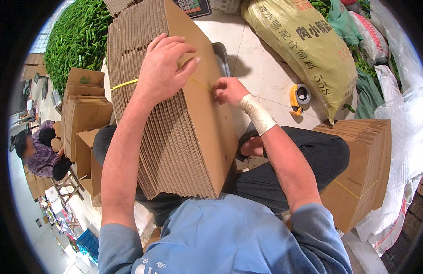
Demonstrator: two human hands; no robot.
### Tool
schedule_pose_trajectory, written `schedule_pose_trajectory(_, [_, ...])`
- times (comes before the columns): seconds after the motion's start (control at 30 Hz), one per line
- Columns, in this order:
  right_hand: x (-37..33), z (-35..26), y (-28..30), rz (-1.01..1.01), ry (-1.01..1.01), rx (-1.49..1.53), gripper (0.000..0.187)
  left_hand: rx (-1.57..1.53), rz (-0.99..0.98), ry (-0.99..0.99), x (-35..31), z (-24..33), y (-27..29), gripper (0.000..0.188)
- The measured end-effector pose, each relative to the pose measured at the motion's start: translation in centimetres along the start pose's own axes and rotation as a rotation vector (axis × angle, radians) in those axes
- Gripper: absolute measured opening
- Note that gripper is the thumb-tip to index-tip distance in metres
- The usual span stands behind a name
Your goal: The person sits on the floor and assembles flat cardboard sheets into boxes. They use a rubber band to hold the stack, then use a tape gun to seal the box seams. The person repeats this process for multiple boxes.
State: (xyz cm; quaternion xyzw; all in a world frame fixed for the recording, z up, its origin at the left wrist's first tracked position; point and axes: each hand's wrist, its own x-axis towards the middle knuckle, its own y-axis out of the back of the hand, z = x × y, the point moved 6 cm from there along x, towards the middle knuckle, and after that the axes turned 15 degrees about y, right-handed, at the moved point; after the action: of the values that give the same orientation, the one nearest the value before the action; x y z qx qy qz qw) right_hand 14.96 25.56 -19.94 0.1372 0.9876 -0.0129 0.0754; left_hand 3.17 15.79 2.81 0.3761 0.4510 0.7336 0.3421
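Observation:
A thick stack of flattened cardboard boxes (168, 146) stands between my legs, its corrugated edges facing left. Around its middle runs a thin yellow strap (124, 84). My left hand (165, 68) lies across the top of the stack over the strap, fingers apart and slightly bent, holding nothing. At the stack's right face, my right hand (230, 90) has its fingers pinched together on the strap where it reaches that side; the fingertips are partly hidden. A pale wrap (257, 115) covers my right wrist.
Rightward lie a yellow tape dispenser (299, 97), a full yellow woven sack (307, 50) and another strapped cardboard bundle (353, 182). Green chillies (76, 43) are heaped at far left, near more cardboard (90, 114). A person (44, 150) sits at left. A keypad device (192, 6) is beyond the stack.

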Motion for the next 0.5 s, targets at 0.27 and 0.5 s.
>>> schedule_pose_trajectory(0.27, [0.1, 0.7, -0.6, 0.323, -0.07, -0.065, 0.024, 0.003, -0.003, 0.003, 0.1, -0.1, -0.1, 0.026])
schedule_pose_trajectory(0.5, [-1.9, 3.7, 1.8, 0.352, -0.174, -0.345, 0.031, 0.034, 0.003, -0.011, 0.1, 0.3, 0.1, 0.024])
